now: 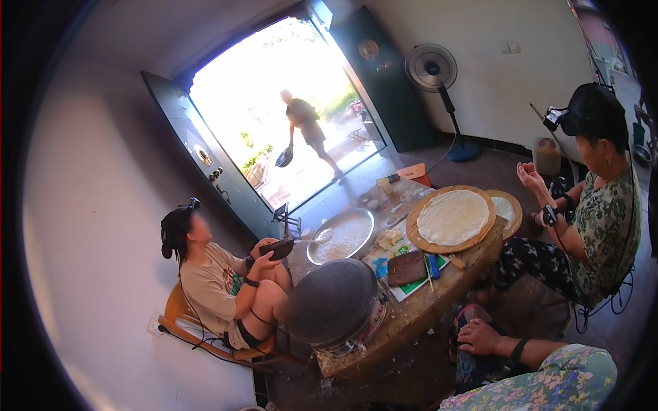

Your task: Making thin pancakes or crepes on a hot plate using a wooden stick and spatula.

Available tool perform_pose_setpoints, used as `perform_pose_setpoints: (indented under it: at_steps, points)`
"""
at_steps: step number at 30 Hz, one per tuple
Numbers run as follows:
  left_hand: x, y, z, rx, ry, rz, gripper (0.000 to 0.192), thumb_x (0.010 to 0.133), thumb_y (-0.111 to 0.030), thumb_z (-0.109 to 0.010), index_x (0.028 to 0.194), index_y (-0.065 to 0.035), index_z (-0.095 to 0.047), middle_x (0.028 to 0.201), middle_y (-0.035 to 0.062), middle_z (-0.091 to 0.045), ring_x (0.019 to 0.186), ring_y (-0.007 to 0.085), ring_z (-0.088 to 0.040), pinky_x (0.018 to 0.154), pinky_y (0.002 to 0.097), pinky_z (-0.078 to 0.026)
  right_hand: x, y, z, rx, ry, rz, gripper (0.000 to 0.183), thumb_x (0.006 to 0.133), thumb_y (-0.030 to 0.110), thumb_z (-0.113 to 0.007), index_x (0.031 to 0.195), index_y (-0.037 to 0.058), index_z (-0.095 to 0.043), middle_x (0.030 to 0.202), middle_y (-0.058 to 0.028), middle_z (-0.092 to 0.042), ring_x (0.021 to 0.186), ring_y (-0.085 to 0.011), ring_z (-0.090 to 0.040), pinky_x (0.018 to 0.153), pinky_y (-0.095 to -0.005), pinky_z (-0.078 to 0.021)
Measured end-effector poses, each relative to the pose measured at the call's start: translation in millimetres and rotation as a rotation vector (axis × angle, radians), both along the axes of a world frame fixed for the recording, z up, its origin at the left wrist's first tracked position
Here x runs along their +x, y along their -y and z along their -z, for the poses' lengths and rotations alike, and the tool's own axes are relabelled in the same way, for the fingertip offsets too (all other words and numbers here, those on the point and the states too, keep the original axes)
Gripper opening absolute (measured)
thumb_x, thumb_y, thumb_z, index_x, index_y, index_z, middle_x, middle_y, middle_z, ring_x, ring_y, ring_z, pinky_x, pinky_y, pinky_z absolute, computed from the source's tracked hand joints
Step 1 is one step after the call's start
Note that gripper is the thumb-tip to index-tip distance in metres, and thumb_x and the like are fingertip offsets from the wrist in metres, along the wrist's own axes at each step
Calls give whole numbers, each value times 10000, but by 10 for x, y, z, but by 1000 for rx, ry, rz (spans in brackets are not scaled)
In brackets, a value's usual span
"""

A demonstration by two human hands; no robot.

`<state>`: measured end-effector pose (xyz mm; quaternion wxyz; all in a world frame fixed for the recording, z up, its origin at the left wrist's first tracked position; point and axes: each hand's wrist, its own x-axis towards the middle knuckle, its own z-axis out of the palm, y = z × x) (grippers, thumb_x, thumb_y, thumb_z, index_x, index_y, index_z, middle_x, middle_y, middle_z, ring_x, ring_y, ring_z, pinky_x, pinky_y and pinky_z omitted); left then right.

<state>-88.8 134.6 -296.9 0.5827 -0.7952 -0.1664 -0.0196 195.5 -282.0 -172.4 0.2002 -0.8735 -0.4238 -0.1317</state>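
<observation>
My right hand (478, 337) rests on a raised knee in dark cloth at the lower right, below a black wristband and a floral sleeve; it holds no object. My left hand is out of view. Before me a low wooden table (411, 313) bears a dark round griddle (331, 303), a wide metal basin of pale batter (345, 236) with a ladle (325, 236), and a round board (411, 234) carrying a flat pale round sheet (453, 218). A brown rectangular block (407, 268) lies beside a blue-handled tool (434, 266) on printed plastic.
At the left, a seated person (216, 282) holds a dark object (277, 249) in both hands. Another seated person (601, 205) at the right has raised hands. Someone (306, 120) carries a pan outside the open doorway. A standing fan (431, 68) is near the wall.
</observation>
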Motion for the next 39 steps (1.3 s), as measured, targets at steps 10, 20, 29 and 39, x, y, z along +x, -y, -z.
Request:
perform_pose_setpoints:
  at_steps: [10,20,29,39]
  points:
    - [134,250,-571,-1238,472,-85,519,925,-463,-562,1276,-84,-618,1466,184,-443,1333,366,-428,1103,545,-323,-10,-78,-59,-1,17,-50,241,843,341,-671,967,141,-724,1040,-23,-675,1074,-188,-608,989,-394,-386]
    - [81,193,-510,-1209,544,110,480,889,-363,-639,1188,13,-649,1361,244,-529,1327,434,-419,1087,491,-376,-50,-80,-112,76,56,-39,226,851,332,-669,958,140,-724,1061,-3,-675,1133,-190,-574,1031,-417,-346]
    - [32,171,-407,-1223,580,182,434,889,-335,-625,1127,27,-662,1264,266,-582,1258,457,-472,1061,497,-398,-38,-95,-73,65,33,-32,222,855,328,-677,969,147,-735,1064,-9,-677,1114,-191,-587,1031,-413,-350]
    - [100,154,-392,-1228,587,159,436,879,-365,-624,1119,-4,-668,1280,254,-576,1240,457,-485,1044,502,-412,2,-56,-21,85,24,-20,212,849,328,-679,940,146,-739,1028,-7,-675,1079,-186,-599,1017,-407,-362]
